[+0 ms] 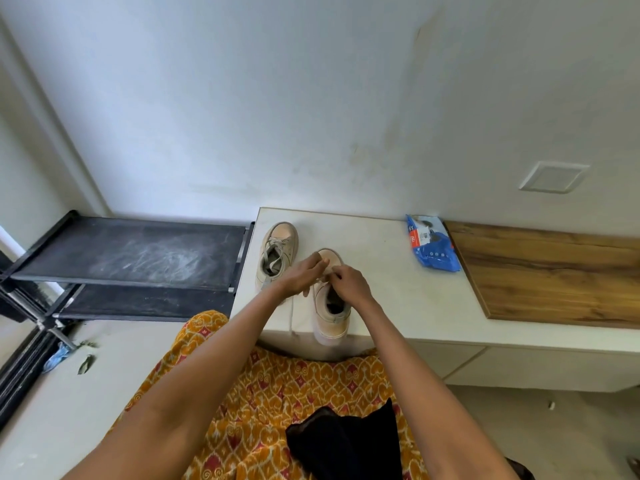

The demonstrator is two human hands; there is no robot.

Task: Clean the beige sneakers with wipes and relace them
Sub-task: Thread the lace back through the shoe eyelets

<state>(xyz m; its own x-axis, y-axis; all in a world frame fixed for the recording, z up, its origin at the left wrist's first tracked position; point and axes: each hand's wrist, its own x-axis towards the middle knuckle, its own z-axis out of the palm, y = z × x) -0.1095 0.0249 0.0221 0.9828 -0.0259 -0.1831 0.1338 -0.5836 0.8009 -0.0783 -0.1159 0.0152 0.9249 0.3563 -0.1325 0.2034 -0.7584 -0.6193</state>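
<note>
2 beige sneakers on white counter – far one (276,253) laced, near one (331,308) at edge, lace (292,315) dangling, blue wipes pack (432,242) apart

Soft, even daylight, faint shadows, sharp centre, wide-angle bending at edges.

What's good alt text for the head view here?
Both hands, left hand and right hand, work a lace at the near beige sneaker on a white counter. A second, laced sneaker sits beside it on the left; a blue wipes pack lies further right.
</note>
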